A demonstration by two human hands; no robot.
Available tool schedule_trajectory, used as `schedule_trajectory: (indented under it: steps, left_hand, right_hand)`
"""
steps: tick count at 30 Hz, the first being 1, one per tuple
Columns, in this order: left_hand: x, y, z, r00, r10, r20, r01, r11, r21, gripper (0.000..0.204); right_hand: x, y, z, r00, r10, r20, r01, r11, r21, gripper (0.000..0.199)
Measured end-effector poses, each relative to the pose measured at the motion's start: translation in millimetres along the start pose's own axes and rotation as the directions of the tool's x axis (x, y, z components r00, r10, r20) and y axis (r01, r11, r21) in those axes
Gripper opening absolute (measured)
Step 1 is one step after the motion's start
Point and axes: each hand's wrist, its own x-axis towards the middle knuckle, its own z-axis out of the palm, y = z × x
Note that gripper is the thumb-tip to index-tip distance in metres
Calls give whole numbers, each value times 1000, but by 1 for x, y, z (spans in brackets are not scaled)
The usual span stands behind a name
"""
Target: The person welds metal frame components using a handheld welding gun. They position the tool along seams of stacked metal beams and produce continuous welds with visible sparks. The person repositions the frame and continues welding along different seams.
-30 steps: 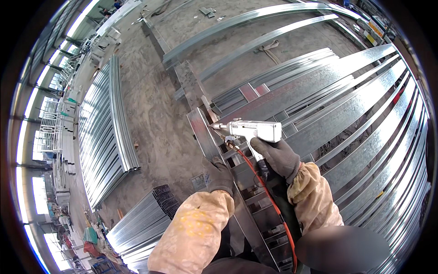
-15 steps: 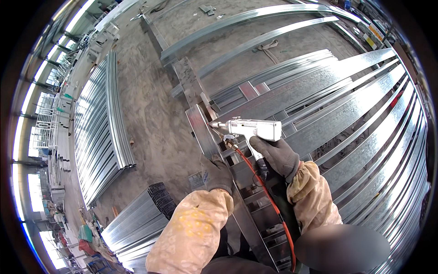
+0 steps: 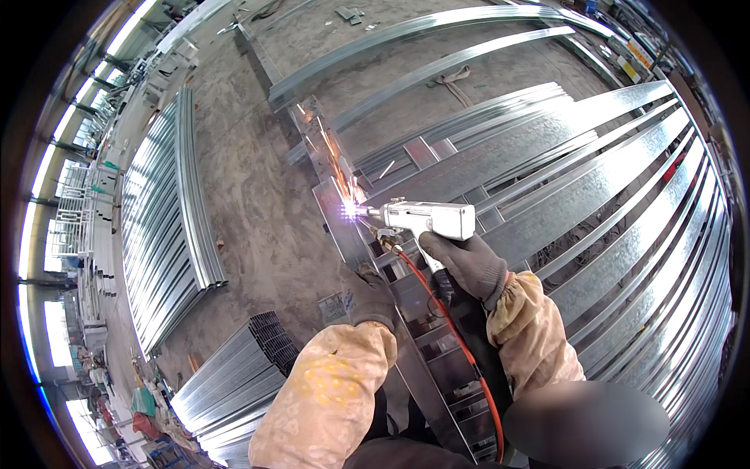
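While sparks fly at the nozzle, right hand (image 3: 467,266) closed round the grip of a white welding gun (image 3: 426,218), tip held against the upright steel plate (image 3: 337,211) to keep the bright spot on the seam; left hand (image 3: 369,293) clamped on the plate's lower edge, seemingly steadying it. Red hose (image 3: 453,336) trailing down between yellow sleeves. Seam itself lost in glare, fingertips hidden by gloves

One small rectangular label (image 3: 334,307), pale with dark print, lies flat on the concrete floor (image 3: 258,203) just beside the galvanized steel frame (image 3: 351,234), and coloured rectangular signs (image 3: 637,59) stand along the floor's far right edge.
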Motion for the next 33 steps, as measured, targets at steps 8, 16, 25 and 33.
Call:
schedule_trajectory:
  steps: [8, 16, 25, 33]
  left_hand:
    - [2, -8, 3, 998, 45, -41, -46, 999, -16, 52]
    - [-5, 10, -3, 991, 46, -125, -38, 997, 70, 49]
    - [6, -9, 0, 999, 6, -50, -5, 1000, 23, 56]
    - [-3, 11, -10, 1000, 18, 1, -18, 1000, 17, 57]
  right_hand:
    - [1, 2, 3, 1000, -14, 8, 14, 998, 61, 33]
    - [1, 4, 0, 1000, -6, 28, 6, 1000, 19, 32]
    - [-2, 5, -1, 999, -31, 31, 32, 998, -52, 39]
    - [-6, 3, -3, 999, -40, 17, 41, 996, -81, 38]
